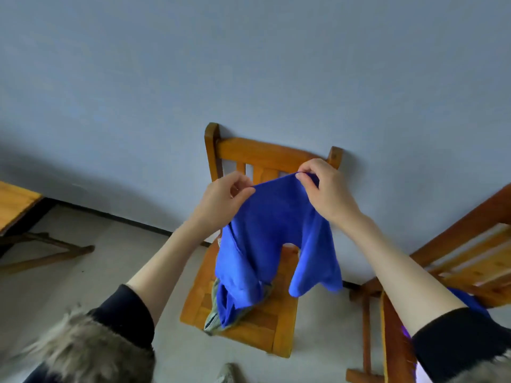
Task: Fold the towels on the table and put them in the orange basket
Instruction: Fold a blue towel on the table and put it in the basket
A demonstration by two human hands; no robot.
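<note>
Head view shows the task at an early stage: the blue towel (265, 233) is lifted and spread in the air, not yet folded, and no orange basket appears anywhere in frame. The left hand (221, 200) pinches the towel's upper edge near one corner between thumb and curled fingers. The right hand (323, 186) pinches the same edge near the other corner in like manner. The edge runs taut between the two grips. Below it the cloth hangs in two loose lobes with an arched gap between them, so the lower edge is uneven. The fabric is a saturated blue, soft and limp, with no crease lines visible.

The towel hangs above the seat of a wooden chair (237, 322), on which a striped greenish cloth (213, 322) lies, partly covered by the hanging blue fabric. A further patch of blue cloth (467, 299) shows behind the right forearm. Remaining, by this evidence: folding this towel, handling any others, and placing them in the basket.
</note>
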